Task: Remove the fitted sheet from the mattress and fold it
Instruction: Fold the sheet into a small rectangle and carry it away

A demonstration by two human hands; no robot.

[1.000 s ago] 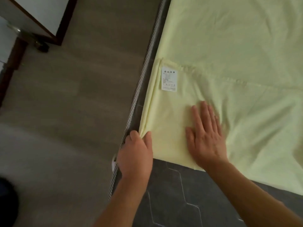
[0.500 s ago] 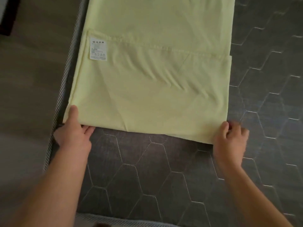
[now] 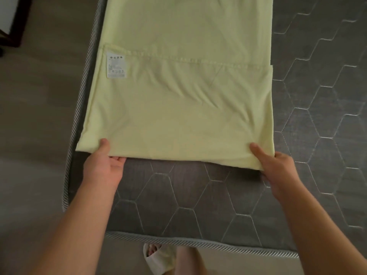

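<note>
One mattress (image 3: 198,195), one folded sheet (image 3: 178,106) flat on it, one label (image 3: 116,65). Two hands pinch its near corners: left hand (image 3: 103,169) and right hand (image 3: 278,167), thumbs above the cloth, fingers beneath.

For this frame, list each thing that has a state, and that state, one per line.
fitted sheet: off the mattress, folded into a long strip, lying flat on top, slightly wrinkled
care label: facing up, near the sheet's left edge
mattress: bare, grey quilted top uncovered
left hand: pinches the sheet's near left corner, thumb on top
right hand: pinches the near right corner, thumb on top
</note>
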